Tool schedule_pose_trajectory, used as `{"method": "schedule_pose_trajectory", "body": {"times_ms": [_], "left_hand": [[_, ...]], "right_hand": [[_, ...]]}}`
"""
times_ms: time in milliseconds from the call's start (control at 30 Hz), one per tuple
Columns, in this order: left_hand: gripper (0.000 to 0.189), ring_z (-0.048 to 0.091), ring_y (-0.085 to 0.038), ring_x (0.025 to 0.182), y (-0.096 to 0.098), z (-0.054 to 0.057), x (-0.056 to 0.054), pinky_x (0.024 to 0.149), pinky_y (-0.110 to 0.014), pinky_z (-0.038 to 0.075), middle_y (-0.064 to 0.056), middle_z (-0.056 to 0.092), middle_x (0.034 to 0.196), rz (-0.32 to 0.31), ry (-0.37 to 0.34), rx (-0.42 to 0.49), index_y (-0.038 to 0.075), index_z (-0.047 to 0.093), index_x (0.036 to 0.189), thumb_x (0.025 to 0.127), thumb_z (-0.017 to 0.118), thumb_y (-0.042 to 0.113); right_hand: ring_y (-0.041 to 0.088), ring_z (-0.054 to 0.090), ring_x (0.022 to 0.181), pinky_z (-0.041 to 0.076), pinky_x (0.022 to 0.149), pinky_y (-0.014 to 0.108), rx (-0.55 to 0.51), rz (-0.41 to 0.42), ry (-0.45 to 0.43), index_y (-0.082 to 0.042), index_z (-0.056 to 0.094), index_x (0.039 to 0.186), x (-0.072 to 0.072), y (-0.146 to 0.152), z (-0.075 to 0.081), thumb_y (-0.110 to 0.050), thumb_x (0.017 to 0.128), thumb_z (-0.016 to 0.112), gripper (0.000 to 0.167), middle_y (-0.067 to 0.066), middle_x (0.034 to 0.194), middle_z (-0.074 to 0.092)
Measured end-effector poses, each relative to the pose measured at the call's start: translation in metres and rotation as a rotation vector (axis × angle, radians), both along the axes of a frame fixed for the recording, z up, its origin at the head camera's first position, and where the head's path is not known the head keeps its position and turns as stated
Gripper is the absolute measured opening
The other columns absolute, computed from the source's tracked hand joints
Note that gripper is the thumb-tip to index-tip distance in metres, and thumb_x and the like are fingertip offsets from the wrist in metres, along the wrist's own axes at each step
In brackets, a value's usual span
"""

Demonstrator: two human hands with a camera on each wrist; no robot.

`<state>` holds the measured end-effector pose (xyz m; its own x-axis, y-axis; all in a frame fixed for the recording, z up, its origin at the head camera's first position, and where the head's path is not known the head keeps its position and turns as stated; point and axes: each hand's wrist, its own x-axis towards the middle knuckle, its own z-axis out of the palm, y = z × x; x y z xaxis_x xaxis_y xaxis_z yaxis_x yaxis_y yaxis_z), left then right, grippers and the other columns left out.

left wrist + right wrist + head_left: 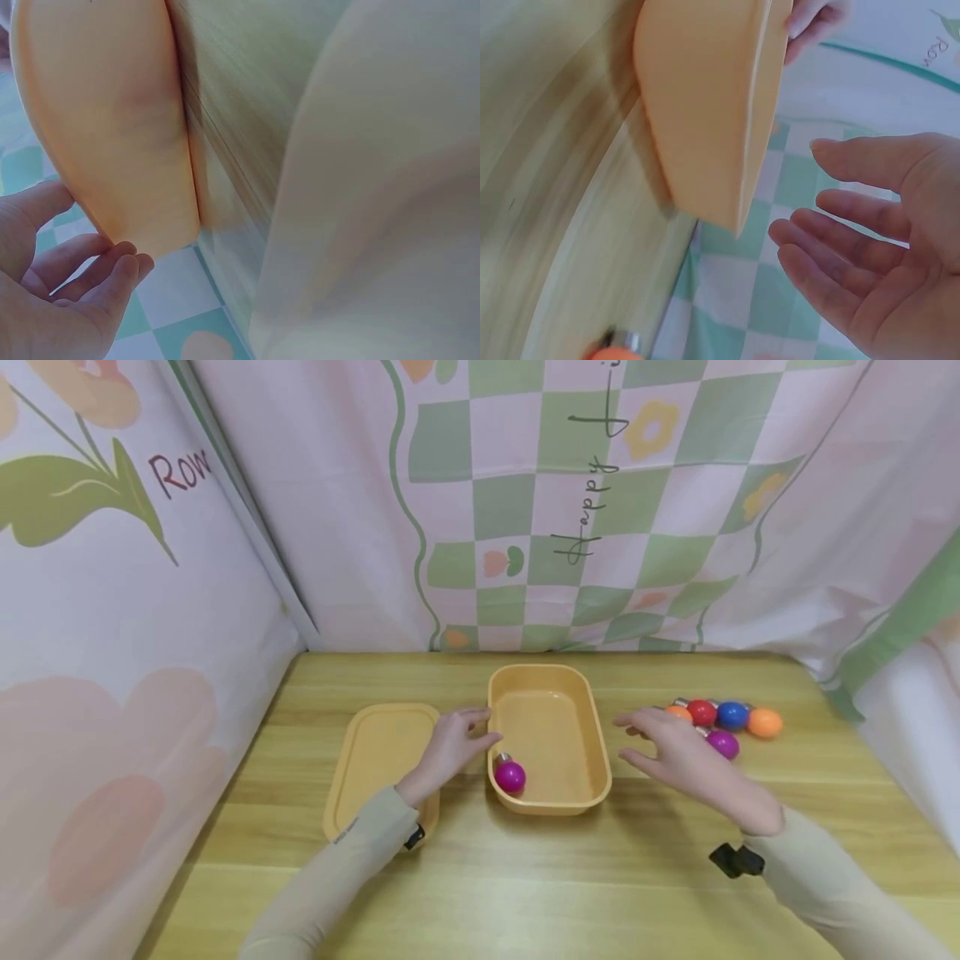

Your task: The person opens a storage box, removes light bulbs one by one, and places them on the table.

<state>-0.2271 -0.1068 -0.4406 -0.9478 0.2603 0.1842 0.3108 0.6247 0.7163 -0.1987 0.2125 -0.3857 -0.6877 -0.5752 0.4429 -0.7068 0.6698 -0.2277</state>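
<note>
An orange-yellow plastic box (551,739) stands lidless on the table, with a purple light bulb (511,777) lying in its near left corner. My left hand (453,743) holds the box's left rim, thumb over the edge and fingertips against the outer wall (120,112). To the right of the box my right hand (678,752) hovers with relaxed, slightly bent fingers and nothing in them. Beyond and beside that hand lie several colored bulbs: a red bulb (701,712), a blue bulb (732,716), an orange bulb (765,723) and another purple bulb (723,744), partly hidden by the hand.
Left of the box a matching flat lid (382,760) lies on the wooden table (525,885), partly under my left forearm. Printed curtains (510,510) hang along the table's back edge and left side.
</note>
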Motion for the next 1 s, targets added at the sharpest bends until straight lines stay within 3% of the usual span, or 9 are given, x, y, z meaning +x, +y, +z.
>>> {"method": "schedule_pose_trajectory", "body": {"times_ms": [500, 1000], "left_hand": [[0.045, 0.067, -0.037, 0.113, 0.0, 0.0, 0.001, 0.101, -0.043, 0.056, -0.02, 0.065, 0.131, 0.003, 0.017, 0.006, -0.004, 0.064, 0.124, 0.089, 0.074, 0.022], [0.044, 0.067, -0.037, 0.114, 0.0, 0.0, 0.001, 0.103, -0.044, 0.056, -0.02, 0.065, 0.131, 0.006, 0.017, 0.007, -0.003, 0.065, 0.124, 0.089, 0.074, 0.021]], "right_hand": [[0.024, 0.071, 0.087, 0.063, 0.075, 0.038, 0.109, 0.05, -0.208, 0.001, 0.068, 0.11, 0.002, -0.037, 0.007, -0.009, 0.081, 0.079, 0.033, 0.015, 0.104, 0.073], [0.025, 0.072, 0.084, 0.064, 0.073, 0.033, 0.153, 0.185, -0.314, 0.003, 0.067, 0.107, -0.004, -0.075, 0.007, -0.007, 0.083, 0.077, 0.028, 0.017, 0.103, 0.073]]}}
